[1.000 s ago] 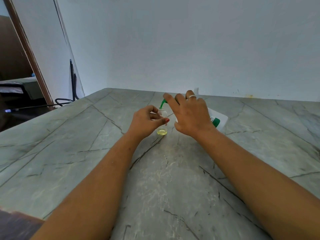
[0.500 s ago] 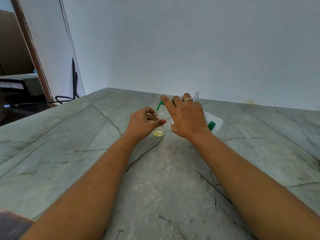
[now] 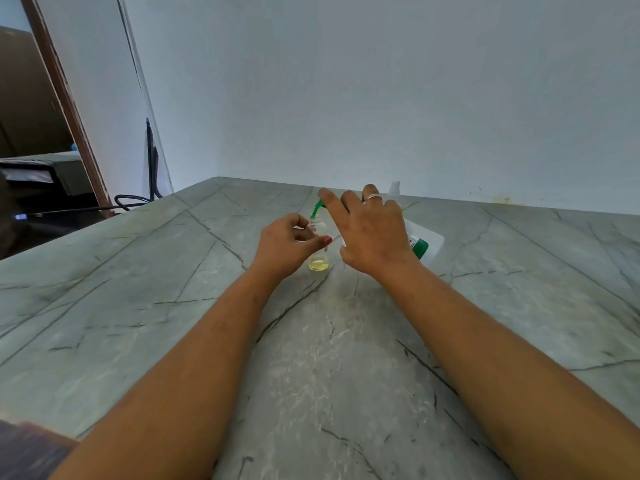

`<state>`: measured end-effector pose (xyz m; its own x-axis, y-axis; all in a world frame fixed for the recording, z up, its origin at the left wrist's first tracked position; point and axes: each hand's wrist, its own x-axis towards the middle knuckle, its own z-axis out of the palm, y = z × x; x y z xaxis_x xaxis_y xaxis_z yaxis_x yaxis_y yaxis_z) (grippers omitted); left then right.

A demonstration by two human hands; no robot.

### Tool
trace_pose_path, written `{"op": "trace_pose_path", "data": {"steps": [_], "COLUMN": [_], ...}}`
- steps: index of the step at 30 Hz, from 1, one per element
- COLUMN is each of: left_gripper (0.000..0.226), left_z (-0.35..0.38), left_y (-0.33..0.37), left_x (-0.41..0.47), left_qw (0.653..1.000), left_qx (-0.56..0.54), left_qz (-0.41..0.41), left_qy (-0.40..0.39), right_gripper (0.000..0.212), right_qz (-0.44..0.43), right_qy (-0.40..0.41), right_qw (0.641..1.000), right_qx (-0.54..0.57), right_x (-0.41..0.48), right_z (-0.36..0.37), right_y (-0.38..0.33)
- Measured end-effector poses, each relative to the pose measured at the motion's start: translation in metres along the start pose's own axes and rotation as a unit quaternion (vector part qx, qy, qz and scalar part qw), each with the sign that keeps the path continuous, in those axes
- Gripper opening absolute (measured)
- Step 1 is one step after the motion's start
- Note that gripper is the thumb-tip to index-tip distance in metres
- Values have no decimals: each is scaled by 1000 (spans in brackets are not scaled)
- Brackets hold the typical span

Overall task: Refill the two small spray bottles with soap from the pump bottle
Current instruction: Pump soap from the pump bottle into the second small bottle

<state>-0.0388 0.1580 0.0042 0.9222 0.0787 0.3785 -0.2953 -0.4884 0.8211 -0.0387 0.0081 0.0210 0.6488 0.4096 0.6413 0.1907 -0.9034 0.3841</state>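
Observation:
A small clear spray bottle (image 3: 319,261) stands uncapped on the marble counter with a little yellow soap at its bottom. My left hand (image 3: 287,245) pinches its upper part between thumb and fingers. The white pump bottle (image 3: 427,244) with a green label sits just to the right, mostly hidden behind my right hand (image 3: 370,233). That hand lies flat on the pump top with straight fingers, and the green nozzle (image 3: 316,210) points down over the small bottle's mouth. A small white object (image 3: 394,187) stands behind by the wall; I cannot tell what it is.
The grey veined marble counter (image 3: 173,299) runs back to a white wall. A black cable (image 3: 131,199) lies off the counter's far left corner beside a brown door frame (image 3: 65,102).
Both hands stay on the same bottles. My right hand has shifted slightly on the pump, and the view has tilted a little.

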Motion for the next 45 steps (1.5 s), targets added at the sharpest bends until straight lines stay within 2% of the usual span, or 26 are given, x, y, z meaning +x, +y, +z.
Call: {"op": "trace_pose_path", "data": {"steps": [8,18,28,36,45], "left_gripper": [34,31,33,31,36], "left_z": [1,-2,-1,-7,-12], "left_y": [2,-1,0,-3,-5], "left_x": [-2,-1,-1,2,2], "left_qw": [1000,1000,1000,1000,999], "left_qx": [14,9,18,18,26], "left_qz": [19,16,15,4,-7], "left_qy": [-6,4,4,17,27], "right_gripper": [83,90,84,94,87], "right_qz": [16,7,19,10,2], "right_qy": [13,12,15,17,20], "right_qw": [1000,1000,1000,1000,999], "right_qx": [11,-24,19,5,30], "right_x": [-2,-3,2,5,15], "right_z": [-1,5,0,3,6], "right_y": [2,4,-2,-6,-13]}}
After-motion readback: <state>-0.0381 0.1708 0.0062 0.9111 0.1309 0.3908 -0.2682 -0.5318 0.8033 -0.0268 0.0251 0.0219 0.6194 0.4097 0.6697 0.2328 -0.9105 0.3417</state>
